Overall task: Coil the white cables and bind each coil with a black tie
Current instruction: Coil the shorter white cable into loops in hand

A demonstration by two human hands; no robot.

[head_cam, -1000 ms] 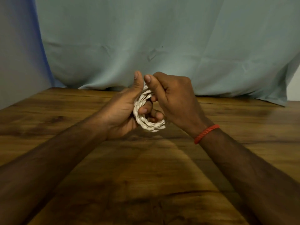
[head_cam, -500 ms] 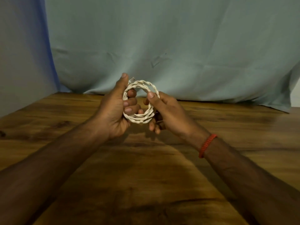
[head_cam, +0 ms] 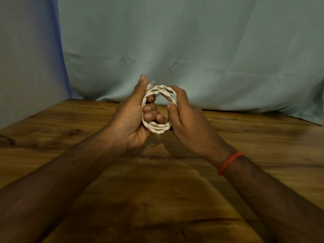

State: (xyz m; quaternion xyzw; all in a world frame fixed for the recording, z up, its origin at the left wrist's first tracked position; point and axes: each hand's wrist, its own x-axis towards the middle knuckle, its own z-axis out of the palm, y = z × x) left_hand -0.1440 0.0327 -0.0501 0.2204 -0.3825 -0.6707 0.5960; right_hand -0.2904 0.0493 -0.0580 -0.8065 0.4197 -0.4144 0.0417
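Four fingertips (head_cam: 149, 108) of the left hand (head_cam: 129, 120) show inside the ring of the white cable coil (head_cam: 157, 129), curled through its opening. The left thumb (head_cam: 141, 83) stands upright against the ring's outer left side, so this hand grips the coil's left arc. Opposite, the right hand (head_cam: 190, 127) pinches the right arc: the right thumb (head_cam: 171, 111) lies on the near face of the strands and the index finger bends over the top right. Its other fingers sit behind the coil and cannot be made out. Held between both hands, the coil stands roughly upright, facing the camera, in the air above the far part of the wooden table (head_cam: 157, 199). Its loops twist around one another, and their count is hard to tell. One short cable end (head_cam: 152, 83) pokes up just beside the left thumb, too blurred to name its shape. On the right wrist sits a red cord bracelet (head_cam: 229, 162). Both forearms run out at the lower corners, cut off by the frame. Behind the table hangs a pale creased cloth (head_cam: 201, 50), with a plain wall (head_cam: 26, 58) at the left. The cloth's hem hides the table's far edge.
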